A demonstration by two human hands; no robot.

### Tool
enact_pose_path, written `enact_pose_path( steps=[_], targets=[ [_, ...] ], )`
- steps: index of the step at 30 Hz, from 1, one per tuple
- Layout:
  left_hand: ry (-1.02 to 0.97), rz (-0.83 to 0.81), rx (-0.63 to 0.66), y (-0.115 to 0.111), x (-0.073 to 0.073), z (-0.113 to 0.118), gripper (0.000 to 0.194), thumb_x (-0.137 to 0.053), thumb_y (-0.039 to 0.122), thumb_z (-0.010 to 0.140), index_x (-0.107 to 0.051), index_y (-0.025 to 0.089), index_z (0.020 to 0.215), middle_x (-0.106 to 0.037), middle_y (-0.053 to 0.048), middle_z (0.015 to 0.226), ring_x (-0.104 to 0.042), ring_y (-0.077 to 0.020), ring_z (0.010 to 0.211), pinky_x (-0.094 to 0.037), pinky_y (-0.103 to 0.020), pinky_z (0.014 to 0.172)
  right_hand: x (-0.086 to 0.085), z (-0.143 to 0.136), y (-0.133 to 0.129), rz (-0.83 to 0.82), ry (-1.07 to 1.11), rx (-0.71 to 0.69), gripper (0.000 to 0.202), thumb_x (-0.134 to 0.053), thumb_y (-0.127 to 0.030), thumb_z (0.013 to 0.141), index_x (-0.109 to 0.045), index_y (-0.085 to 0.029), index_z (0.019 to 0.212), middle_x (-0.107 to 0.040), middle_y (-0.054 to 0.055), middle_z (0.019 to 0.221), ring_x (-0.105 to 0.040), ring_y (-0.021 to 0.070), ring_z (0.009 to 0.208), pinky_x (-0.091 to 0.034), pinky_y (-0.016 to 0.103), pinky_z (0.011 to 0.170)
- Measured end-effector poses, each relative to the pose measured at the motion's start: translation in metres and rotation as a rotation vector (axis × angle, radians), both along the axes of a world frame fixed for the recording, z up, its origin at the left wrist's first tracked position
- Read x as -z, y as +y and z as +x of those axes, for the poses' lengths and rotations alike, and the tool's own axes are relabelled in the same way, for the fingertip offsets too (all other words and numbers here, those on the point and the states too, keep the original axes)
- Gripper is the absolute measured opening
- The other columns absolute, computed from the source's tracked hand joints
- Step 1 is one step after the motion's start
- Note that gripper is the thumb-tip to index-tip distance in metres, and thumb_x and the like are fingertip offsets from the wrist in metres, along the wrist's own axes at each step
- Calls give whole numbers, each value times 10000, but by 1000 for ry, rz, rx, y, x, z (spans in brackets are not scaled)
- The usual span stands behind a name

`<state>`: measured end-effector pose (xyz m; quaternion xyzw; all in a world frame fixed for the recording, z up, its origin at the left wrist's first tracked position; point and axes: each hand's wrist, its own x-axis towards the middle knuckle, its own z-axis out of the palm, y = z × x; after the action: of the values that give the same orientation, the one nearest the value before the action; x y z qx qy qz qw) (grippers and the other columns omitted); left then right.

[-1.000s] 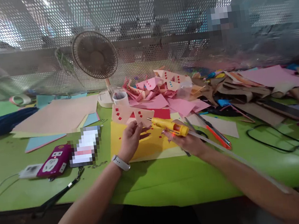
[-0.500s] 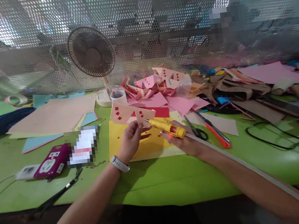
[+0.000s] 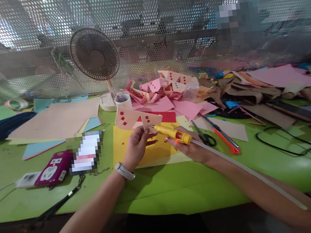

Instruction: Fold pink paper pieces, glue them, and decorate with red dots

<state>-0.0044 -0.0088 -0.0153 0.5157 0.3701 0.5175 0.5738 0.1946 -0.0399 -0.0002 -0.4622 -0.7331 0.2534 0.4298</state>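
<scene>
My left hand (image 3: pixel 136 143) is closed in a pinch on a cream paper piece with red diamonds (image 3: pixel 148 120), held over a yellow sheet (image 3: pixel 122 150). Wrapped round a yellow glue gun (image 3: pixel 171 132), my right hand (image 3: pixel 189 144) keeps its nozzle at the paper's right edge, close to my left fingertips. A long white glue stick (image 3: pixel 250 173) runs from the back of the gun along my right forearm. Directly behind the pinched paper stands another cream paper piece (image 3: pixel 125 117), also with red diamonds. Whether these two pieces are joined I cannot tell.
A desk fan (image 3: pixel 95 55) and a white cup (image 3: pixel 123 101) stand behind, beside heaped pink paper pieces (image 3: pixel 154 88). Scissors (image 3: pixel 206 136) and an orange cutter knife (image 3: pixel 226 138) lie right of my hand, with a black cable (image 3: pixel 292 148) beyond. Leftward are a phone (image 3: pixel 87 151) and purple power strip (image 3: pixel 55 168).
The glue gun has shifted very slightly left. The free end of its glue stick now lies further up and left along my right forearm. My left hand and the paper barely differ.
</scene>
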Motion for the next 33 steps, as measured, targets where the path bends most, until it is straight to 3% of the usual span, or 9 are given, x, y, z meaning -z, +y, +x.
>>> enact_pose_path(
  steps=[12,33],
  targets=[
    [24,17,-6,-1,-2,1,441,-685,547,789,-596,174,1007,-699,-86,1021,-699,-248,991,-614,-321,738,5,4,3,-24,4,-21,171,-600,-420,852,-562,-255,873,-651,11,778,-602,201,665,-488,345,604],
    [28,11,-16,0,-2,1,475,-704,570,755,-605,178,1005,-702,-81,975,-711,-261,952,-617,-343,720,5,7,2,-64,-101,2,182,-567,-463,866,-581,-299,944,-680,44,844,-635,243,729,-493,399,659]
  ],
)
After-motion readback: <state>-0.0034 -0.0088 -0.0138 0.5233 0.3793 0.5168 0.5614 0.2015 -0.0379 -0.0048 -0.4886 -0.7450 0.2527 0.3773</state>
